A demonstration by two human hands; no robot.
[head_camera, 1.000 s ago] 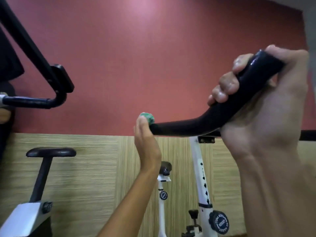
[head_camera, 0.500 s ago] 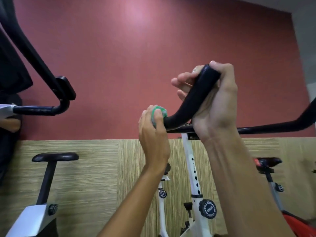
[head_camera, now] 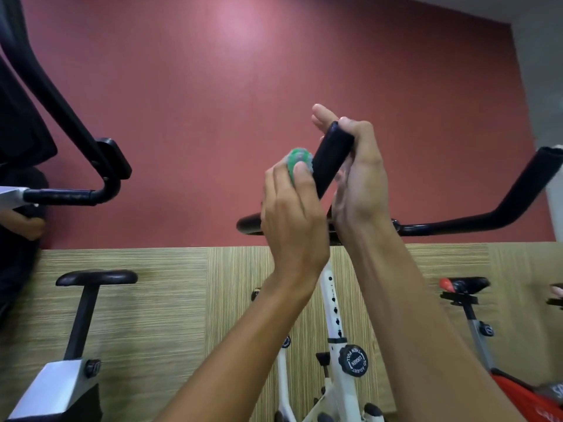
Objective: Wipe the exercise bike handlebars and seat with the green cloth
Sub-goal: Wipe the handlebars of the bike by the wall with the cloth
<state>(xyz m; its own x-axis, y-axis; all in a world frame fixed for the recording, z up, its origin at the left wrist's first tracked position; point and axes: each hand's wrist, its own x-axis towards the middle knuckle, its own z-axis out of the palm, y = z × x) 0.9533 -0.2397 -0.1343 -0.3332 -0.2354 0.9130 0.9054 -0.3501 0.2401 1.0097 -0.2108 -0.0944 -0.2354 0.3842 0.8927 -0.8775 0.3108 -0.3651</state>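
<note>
Head view: left hand [head_camera: 292, 214] presses bunched green cloth [head_camera: 299, 159] against tubular black handlebar [head_camera: 330, 159].

Setting: indoor gym, cycling area. Evidence: several stationary bikes side by side. White exercise bike frame [head_camera: 333, 309] at centre, its post drilled with adjustment holes, fitted with a black adjuster knob [head_camera: 352, 360] lettered "LOOSEN". Black padded handlebars [head_camera: 475, 222] with upturned ends. Second bike at left: black saddle [head_camera: 97, 277] on a black post, grey frame below. Third bike at right: red frame [head_camera: 524, 394], black-and-red saddle [head_camera: 464, 283]. Another black handlebar [head_camera: 73, 194] at upper left. Walls: dark red upper part [head_camera: 243, 86], striped wood-look panelling [head_camera: 158, 306] below.
</note>
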